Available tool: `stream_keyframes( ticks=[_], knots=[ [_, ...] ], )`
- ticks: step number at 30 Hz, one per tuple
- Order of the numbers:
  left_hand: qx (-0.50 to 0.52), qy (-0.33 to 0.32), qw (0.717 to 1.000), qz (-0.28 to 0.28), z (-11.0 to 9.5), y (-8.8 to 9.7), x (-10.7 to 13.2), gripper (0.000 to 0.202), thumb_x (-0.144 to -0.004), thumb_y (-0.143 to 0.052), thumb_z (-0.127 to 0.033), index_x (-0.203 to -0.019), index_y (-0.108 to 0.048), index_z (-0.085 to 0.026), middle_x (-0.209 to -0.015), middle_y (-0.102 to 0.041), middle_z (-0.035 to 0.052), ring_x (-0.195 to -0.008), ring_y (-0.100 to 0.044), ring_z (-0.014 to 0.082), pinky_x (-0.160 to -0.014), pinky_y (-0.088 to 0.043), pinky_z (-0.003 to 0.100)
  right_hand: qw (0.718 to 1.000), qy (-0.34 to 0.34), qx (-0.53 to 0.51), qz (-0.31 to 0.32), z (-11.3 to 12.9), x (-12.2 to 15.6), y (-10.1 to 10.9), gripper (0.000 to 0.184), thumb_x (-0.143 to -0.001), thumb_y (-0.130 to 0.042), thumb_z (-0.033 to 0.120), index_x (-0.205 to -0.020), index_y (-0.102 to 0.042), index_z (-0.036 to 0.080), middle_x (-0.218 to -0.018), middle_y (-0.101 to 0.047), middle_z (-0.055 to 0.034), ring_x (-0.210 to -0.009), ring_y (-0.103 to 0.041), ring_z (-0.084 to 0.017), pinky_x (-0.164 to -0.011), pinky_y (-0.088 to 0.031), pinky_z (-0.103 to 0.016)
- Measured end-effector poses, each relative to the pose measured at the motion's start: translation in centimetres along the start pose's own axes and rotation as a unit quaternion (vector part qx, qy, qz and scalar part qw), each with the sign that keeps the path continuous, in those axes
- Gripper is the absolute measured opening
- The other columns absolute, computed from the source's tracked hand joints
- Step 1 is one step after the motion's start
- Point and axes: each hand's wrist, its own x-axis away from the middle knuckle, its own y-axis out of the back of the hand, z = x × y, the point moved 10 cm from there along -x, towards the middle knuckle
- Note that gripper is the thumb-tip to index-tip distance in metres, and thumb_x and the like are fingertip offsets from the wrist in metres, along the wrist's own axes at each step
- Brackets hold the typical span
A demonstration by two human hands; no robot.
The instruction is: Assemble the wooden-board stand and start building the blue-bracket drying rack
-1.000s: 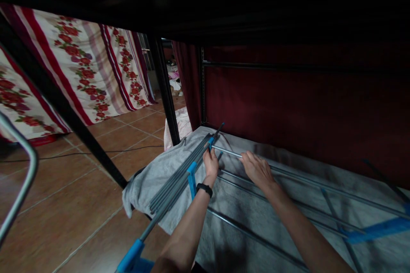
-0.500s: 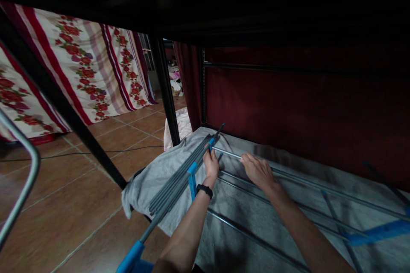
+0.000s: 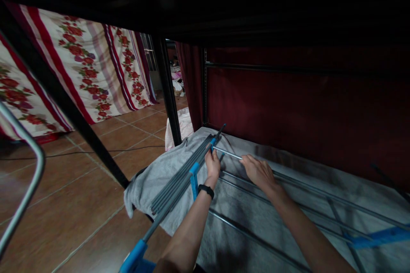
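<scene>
My left hand [image 3: 212, 164], a dark band on its wrist, is closed at a small blue plastic connector [image 3: 213, 142] on a grey pole; its fingertips are partly hidden. My right hand [image 3: 259, 172] wraps round a long metal rod [image 3: 226, 152], whose far end meets that connector. Beside my left hand lies a bundle of grey rods [image 3: 179, 179]. A blue plastic bracket [image 3: 194, 175] stands between the bundle and my left forearm. More metal rods [image 3: 245, 229] run to the right, towards another blue bracket [image 3: 381, 236]. A larger blue fitting [image 3: 133, 256] is at the lower left.
Grey cloth [image 3: 141, 192] covers the surface under the rods. A black post [image 3: 169, 94] and a slanting black bar [image 3: 73, 106] frame the left side. Overhead is a dark panel. A dark red curtain [image 3: 288, 106] hangs behind. A bent metal tube [image 3: 38, 158] shows at far left.
The whole view has shifted slightly. Both hands keep their grips, and the rod's end remains at the blue connector.
</scene>
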Motion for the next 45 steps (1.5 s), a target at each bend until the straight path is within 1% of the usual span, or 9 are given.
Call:
stream_keyframes(
  ticks=[15,21,28,31,34,37,40,42,45],
  knots=[
    [-0.02,0.023,1.0,-0.003,0.2,-0.1,0.0,0.032,-0.094,-0.045,-0.029,-0.116,-0.063,-0.014,-0.118,-0.067,0.0154,-0.122,-0.057,0.0259,-0.11,-0.04,0.041,0.995,0.031,-0.009,-0.097,0.3,-0.5,2.2,0.034,-0.103,-0.034,0.033,-0.094,-0.065,0.022,-0.093,-0.069,-0.0055,-0.087,-0.061,-0.019,-0.072,-0.034,-0.03],
    [-0.03,0.016,0.999,-0.014,0.0,-0.1,0.1,0.032,-0.094,-0.044,-0.028,-0.116,-0.062,-0.013,-0.122,-0.065,0.0169,-0.122,-0.058,0.0262,-0.111,-0.04,0.041,0.996,0.019,-0.008,-0.09,0.4,-0.8,2.1,0.032,-0.102,-0.036,0.034,-0.098,-0.065,0.022,-0.096,-0.069,-0.0059,-0.088,-0.061,-0.019,-0.072,-0.034,-0.029],
    [-0.045,0.0,0.998,0.045,-0.9,0.1,0.0,0.037,-0.091,-0.044,-0.025,-0.123,-0.056,-0.012,-0.131,-0.058,0.0184,-0.13,-0.05,0.0277,-0.115,-0.033,0.044,0.997,0.014,-0.017,-0.079,0.5,-0.5,1.3,0.034,-0.103,-0.032,0.033,-0.106,-0.063,0.02,-0.103,-0.068,-0.0078,-0.096,-0.06,-0.02,-0.078,-0.037,-0.03],
    [-0.049,-0.024,0.999,0.003,-2.3,1.9,1.3,0.046,-0.088,-0.049,-0.024,-0.133,-0.049,-0.013,-0.141,-0.05,0.018,-0.138,-0.04,0.0282,-0.118,-0.029,0.043,0.996,0.004,-0.024,-0.084,0.3,-0.3,1.7,0.034,-0.102,-0.033,0.034,-0.117,-0.061,0.02,-0.108,-0.067,-0.0083,-0.1,-0.059,-0.021,-0.081,-0.038,-0.03],
    [-0.087,-0.084,0.992,-0.048,-4.7,3.7,3.9,0.047,-0.088,-0.047,-0.021,-0.134,-0.048,-0.012,-0.131,-0.053,0.019,-0.13,-0.044,0.0299,-0.113,-0.033,0.048,0.997,0.002,-0.028,-0.07,0.0,-0.2,1.9,0.035,-0.101,-0.034,0.024,-0.128,-0.055,0.021,-0.112,-0.066,-0.0079,-0.1,-0.059,-0.02,-0.085,-0.039,-0.031],
    [-0.117,-0.21,0.97,0.019,-8.6,2.1,6.5,0.045,-0.089,-0.046,-0.02,-0.133,-0.05,-0.013,-0.127,-0.054,0.0182,-0.124,-0.048,0.0296,-0.108,-0.037,0.048,0.998,-0.002,-0.036,-0.056,-0.6,0.0,2.0,0.039,-0.099,-0.033,0.019,-0.134,-0.05,0.022,-0.115,-0.065,-0.0078,-0.102,-0.058,-0.02,-0.089,-0.039,-0.033],
    [-0.13,-0.299,0.941,0.086,-12.1,-0.2,8.0,0.041,-0.091,-0.045,-0.019,-0.131,-0.052,-0.015,-0.124,-0.055,0.0171,-0.121,-0.049,0.0288,-0.105,-0.038,0.048,0.998,-0.001,-0.047,-0.05,-1.3,0.4,2.3,0.042,-0.098,-0.032,0.017,-0.137,-0.046,0.022,-0.117,-0.064,-0.0087,-0.106,-0.057,-0.021,-0.094,-0.038,-0.037],
    [-0.13,-0.326,0.93,0.108,-13.8,-1.3,8.2,0.042,-0.091,-0.044,-0.018,-0.132,-0.051,-0.015,-0.125,-0.055,0.0173,-0.121,-0.049,0.0286,-0.104,-0.038,0.048,0.997,0.02,-0.063,-0.046,-1.5,0.8,2.9,0.047,-0.096,-0.036,0.016,-0.142,-0.042,0.022,-0.126,-0.061,-0.0096,-0.113,-0.054,-0.023,-0.099,-0.037,-0.04],
    [-0.127,-0.332,0.928,0.111,-15.4,-2.3,7.9,0.045,-0.09,-0.043,-0.017,-0.135,-0.048,-0.014,-0.127,-0.054,0.0181,-0.123,-0.048,0.0294,-0.104,-0.038,0.048,0.995,0.039,-0.088,-0.033,-3.0,1.1,4.4,0.06,-0.091,-0.047,0.02,-0.149,-0.033,0.022,-0.149,-0.044,-0.01,-0.128,-0.044,-0.026,-0.106,-0.033,-0.044]
  ],
)
